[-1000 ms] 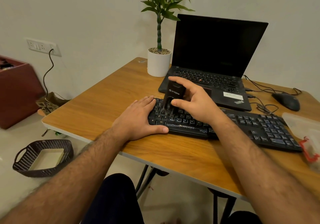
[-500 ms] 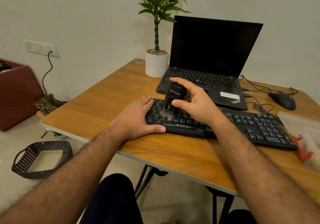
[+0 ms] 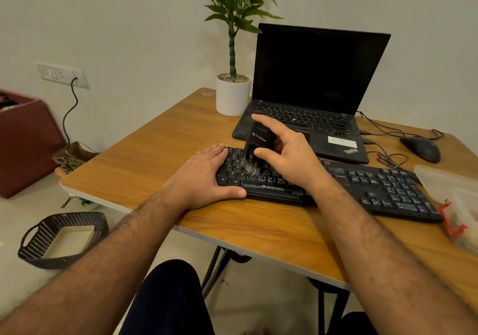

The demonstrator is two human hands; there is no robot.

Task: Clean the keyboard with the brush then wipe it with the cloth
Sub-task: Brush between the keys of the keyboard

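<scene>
Two hands work at one end of the keyboard. I see the left hand lying flat, fingers straight, across that end, thumb along the near edge. Just beside it, the right hand pinches the black brush between thumb and fingers, handle tilted, bristles touching the keys. Beyond the right hand stands an open laptop; beyond the left hand, a potted plant. I cannot locate a cloth.
</scene>
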